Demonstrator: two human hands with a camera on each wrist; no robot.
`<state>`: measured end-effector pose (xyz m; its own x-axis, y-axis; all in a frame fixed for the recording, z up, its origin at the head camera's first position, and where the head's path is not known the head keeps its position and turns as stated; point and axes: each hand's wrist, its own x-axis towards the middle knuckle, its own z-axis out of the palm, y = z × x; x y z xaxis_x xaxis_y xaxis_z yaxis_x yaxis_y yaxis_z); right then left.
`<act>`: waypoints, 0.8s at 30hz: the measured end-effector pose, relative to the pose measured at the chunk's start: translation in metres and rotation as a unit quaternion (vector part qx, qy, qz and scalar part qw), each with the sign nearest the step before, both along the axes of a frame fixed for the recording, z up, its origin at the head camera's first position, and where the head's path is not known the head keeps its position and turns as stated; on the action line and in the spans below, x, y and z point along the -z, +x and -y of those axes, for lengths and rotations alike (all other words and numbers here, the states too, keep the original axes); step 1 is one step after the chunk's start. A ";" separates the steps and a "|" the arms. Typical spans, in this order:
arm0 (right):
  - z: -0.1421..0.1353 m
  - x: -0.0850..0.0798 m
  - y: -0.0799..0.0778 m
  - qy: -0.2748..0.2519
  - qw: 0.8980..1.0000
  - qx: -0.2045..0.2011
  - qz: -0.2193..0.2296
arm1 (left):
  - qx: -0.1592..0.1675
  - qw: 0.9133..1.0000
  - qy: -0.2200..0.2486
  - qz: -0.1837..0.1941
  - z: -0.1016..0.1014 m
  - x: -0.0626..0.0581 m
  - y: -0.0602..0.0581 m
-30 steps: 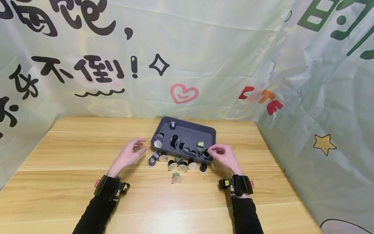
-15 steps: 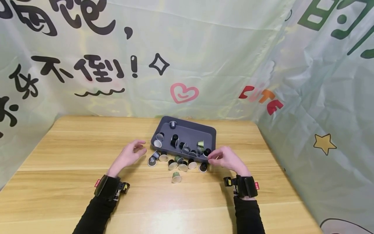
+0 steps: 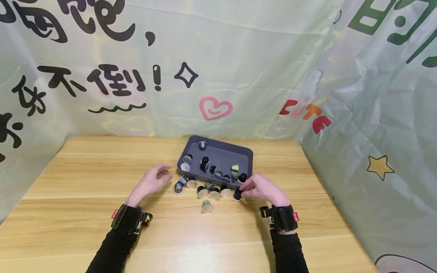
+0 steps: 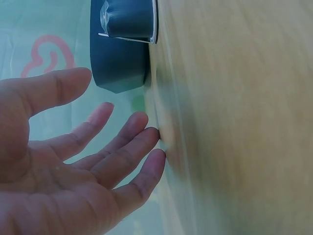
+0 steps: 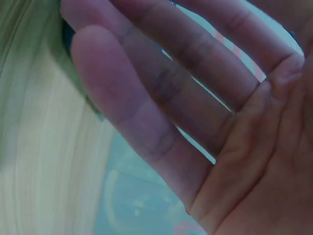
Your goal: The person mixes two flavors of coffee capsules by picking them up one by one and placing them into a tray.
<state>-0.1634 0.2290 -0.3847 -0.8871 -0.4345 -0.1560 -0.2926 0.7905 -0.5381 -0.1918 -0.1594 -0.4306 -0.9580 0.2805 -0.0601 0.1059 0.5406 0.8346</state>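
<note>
My right hand (image 3: 263, 189) is at the tray's near right corner, its fingertips right at the edge of a black coffee capsule (image 3: 236, 195) standing on the table. In the right wrist view its long fingers (image 5: 117, 93) stretch forward and hide most of what lies beyond them. My left hand (image 3: 153, 180) hovers left of the tray with fingers spread and nothing in them. Near it are a dark capsule (image 3: 178, 188) and a blue-grey one (image 3: 183, 180). The grey tray (image 3: 223, 151) holds several capsules, mostly along its near and left sides.
Several more capsules, including a black one with a pale rim (image 3: 214, 193), lie in front of the tray. A light green capsule (image 3: 206, 207) stands closer to me on the wooden table (image 3: 170, 235). A printed cloth (image 3: 256, 68) hangs behind and at the right.
My right hand has left the black capsule at the tray's right corner and come down to the black capsule on the table. My left hand has stayed in place.
</note>
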 end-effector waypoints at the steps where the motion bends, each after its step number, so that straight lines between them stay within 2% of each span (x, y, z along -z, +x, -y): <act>1: 0.001 0.000 0.000 0.001 1.000 0.000 0.001 | 0.000 1.000 -0.001 0.002 0.000 0.000 0.000; 9: 0.006 0.000 0.000 0.005 1.000 -0.007 0.010 | -0.002 1.000 -0.007 0.003 -0.001 0.000 0.001; 24: 0.011 0.002 0.002 -0.020 0.999 0.013 0.030 | 0.005 1.000 -0.008 0.005 -0.001 0.002 -0.001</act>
